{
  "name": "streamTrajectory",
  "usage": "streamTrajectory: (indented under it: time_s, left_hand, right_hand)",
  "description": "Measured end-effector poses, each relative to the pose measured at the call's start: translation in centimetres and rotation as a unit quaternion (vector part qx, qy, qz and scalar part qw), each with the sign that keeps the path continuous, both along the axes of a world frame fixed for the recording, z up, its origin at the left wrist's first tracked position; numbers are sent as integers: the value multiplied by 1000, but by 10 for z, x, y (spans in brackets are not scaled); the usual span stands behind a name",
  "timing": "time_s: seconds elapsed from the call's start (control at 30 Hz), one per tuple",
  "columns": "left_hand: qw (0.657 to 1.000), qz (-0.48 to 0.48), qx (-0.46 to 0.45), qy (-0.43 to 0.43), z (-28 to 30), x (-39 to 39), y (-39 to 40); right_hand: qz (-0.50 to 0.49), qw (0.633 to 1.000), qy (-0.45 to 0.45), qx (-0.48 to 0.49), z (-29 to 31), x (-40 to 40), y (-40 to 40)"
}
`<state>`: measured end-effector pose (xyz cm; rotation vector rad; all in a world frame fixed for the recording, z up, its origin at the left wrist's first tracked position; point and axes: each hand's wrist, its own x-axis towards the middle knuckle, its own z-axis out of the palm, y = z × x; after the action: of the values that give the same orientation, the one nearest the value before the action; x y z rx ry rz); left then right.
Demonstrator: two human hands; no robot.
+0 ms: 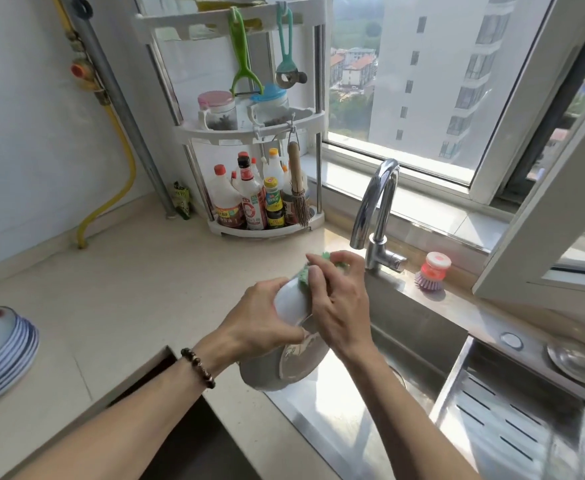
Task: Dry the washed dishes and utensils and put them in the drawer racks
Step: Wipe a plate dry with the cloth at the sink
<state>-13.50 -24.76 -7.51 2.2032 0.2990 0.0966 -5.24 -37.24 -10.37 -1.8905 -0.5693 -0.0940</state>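
Open drawer [180, 427] nearest, dark inside, cut into the countertop [111, 289] by the left forearm; contents not discernible. Bead bracelet [198, 367] on left wrist. Grey bowl [267, 372] at sink [422, 341] edge, just below both hands, tilted on its side. Left hand [260, 320] curled around small white bowl [291, 303], gripped from the outside and held above the grey bowl. Right hand [339, 306] closed on green cloth [305, 271], fingers bent, pressing it against the white bowl's rim. Stack of blue-rimmed plates [0, 355] at far left on the counter, well apart from hands. Perforated steel tray [513, 431] to the right of the sink. Further back: faucet [376, 209], pink-capped dish brush [431, 271] on the ledge beside it. Corner rack [260, 133] with sauce bottles [249, 199], hanging peeler [242, 57]. Window [422, 81] behind.
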Motion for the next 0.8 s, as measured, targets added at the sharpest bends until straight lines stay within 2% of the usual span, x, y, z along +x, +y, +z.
streamTrajectory:
  time_s: [0.07,0.1,0.23,0.37,0.4,0.5,0.53,0.57,0.63,0.67,0.7,0.8]
  left_hand:
    - [1000,18,-6,-8,3,0,-1]
    - [999,28,-15,-15,3,0,-1]
    - [999,31,-19,-25,9,2,4]
    - [999,30,17,-14,15,-2,1]
    - [999,38,11,-21,15,-1,1]
    - [998,57,10,-34,17,5,3]
    - [998,53,13,-32,19,3,3]
    - [998,44,17,-32,21,1,1]
    - [998,17,51,-22,24,-4,-1]
    - [998,16,61,-18,27,-5,-3]
    - [998,25,60,-18,28,-4,-3]
    - [996,70,40,-30,27,-1,3]
  right_hand:
    - [12,996,81,37,0,5,6]
    - [34,995,80,40,1,-3,10]
    - [117,991,-65,25,-8,-30,9]
    - [73,987,109,96,2,12,12]
    - [73,989,97,88,7,6,16]
    - [130,989,-21,68,11,-25,28]
    - [150,985,-11,85,12,-24,25]
    - [152,982,36,106,14,-15,22]
    - [111,972,140,153,18,11,17]
    - [92,972,154,155,18,13,16]
    - [86,975,137,149,19,6,18]
    - [114,988,-9,101,11,-28,32]
